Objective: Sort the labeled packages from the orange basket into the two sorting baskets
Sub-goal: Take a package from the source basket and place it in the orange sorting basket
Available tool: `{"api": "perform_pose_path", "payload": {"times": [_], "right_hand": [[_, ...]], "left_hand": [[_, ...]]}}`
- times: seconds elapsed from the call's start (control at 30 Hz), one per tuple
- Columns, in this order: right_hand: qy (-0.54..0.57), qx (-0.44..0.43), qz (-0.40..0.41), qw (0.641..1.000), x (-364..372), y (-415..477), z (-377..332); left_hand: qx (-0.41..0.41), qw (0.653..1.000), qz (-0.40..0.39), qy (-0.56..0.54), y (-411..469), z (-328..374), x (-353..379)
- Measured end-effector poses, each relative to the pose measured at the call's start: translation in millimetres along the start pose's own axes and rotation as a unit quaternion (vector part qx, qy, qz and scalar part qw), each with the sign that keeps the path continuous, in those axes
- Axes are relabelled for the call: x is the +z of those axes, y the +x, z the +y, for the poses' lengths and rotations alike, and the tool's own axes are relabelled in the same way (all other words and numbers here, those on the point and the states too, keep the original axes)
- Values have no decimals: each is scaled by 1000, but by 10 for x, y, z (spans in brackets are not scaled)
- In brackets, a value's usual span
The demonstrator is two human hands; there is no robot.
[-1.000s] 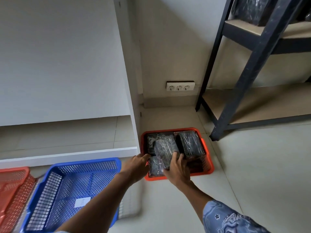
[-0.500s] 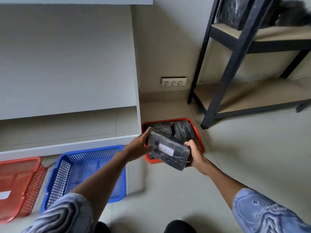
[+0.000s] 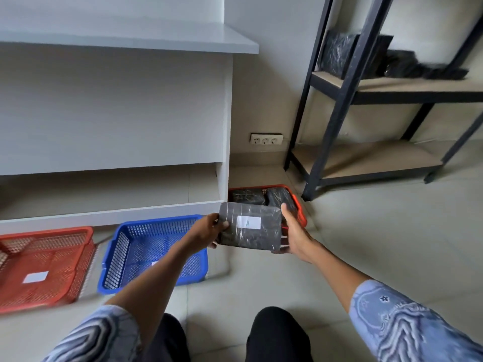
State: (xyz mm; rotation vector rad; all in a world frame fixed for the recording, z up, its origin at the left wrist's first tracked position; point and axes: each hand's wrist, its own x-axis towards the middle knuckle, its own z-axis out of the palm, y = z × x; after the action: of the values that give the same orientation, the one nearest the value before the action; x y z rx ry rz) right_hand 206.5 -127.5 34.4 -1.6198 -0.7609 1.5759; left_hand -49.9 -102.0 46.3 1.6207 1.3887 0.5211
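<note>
A black plastic-wrapped package (image 3: 249, 240) with a white label reading "A" is held level in front of me. My left hand (image 3: 209, 229) grips its left end and my right hand (image 3: 294, 232) its right end. Behind it on the floor sits the orange basket (image 3: 300, 212), partly hidden, with two more black packages (image 3: 277, 197) showing inside. To the left on the floor lie the blue sorting basket (image 3: 130, 246) and the red sorting basket (image 3: 57, 259), each with a white label on its bottom.
A white desk (image 3: 117, 105) with a low shelf stands behind the sorting baskets. At the right is a black metal rack (image 3: 337, 105) with black packages on its shelf. A wall socket strip (image 3: 266, 139) sits low on the wall. My knees are at the bottom edge.
The package came up out of the orange basket and toward me, and has been turned so its label faces me. My head tilted up, showing more of the desk and rack.
</note>
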Motion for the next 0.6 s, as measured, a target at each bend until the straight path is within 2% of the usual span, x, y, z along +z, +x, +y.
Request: {"api": "perform_pose_path", "payload": {"times": [0.07,0.23,0.6], "right_hand": [[-38,-29,-23,999,63,-165,24],[-59,-75,-23,995,317,-390,95],[-61,-106,-43,992,1128,-453,129]], "left_hand": [[0,1000,13,6,-173,-25,-33],[21,998,54,12,-590,-144,-129],[2,990,88,-111,-958,-586,-615]]}}
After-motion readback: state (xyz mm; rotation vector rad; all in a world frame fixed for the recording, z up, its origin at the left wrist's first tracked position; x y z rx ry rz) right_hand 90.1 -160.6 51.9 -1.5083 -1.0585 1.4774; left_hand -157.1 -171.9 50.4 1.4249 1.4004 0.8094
